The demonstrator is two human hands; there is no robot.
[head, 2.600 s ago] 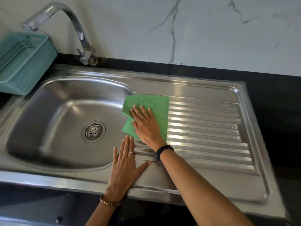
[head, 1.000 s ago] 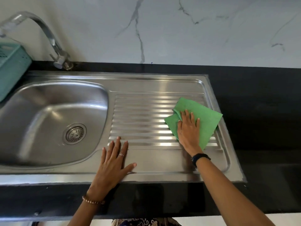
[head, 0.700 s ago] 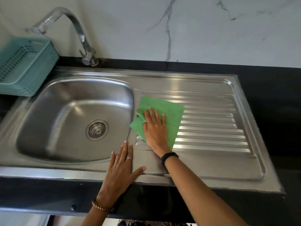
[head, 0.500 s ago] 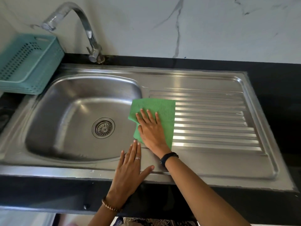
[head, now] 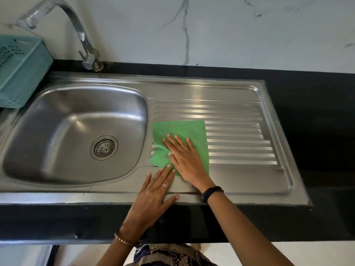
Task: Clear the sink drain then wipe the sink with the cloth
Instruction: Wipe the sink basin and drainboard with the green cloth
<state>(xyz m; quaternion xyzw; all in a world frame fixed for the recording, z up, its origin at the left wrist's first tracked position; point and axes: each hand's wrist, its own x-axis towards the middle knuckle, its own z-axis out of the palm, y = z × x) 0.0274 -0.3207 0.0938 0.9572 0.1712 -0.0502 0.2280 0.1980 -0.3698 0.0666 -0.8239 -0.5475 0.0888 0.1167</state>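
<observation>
The right hand [head: 185,158], fingers flat on the green cloth [head: 182,131], has swept back to the drainboard's basin-side edge, left hand [head: 153,192] spread flat, so wiping continues.

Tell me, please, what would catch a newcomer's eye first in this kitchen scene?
The bright green cloth stands out, spread on the ribbed drainboard just right of the steel basin, with the right hand pressing it flat. The left hand rests open on the sink's front rim. A teal perforated basket sits at far left beside the curved faucet.
</observation>
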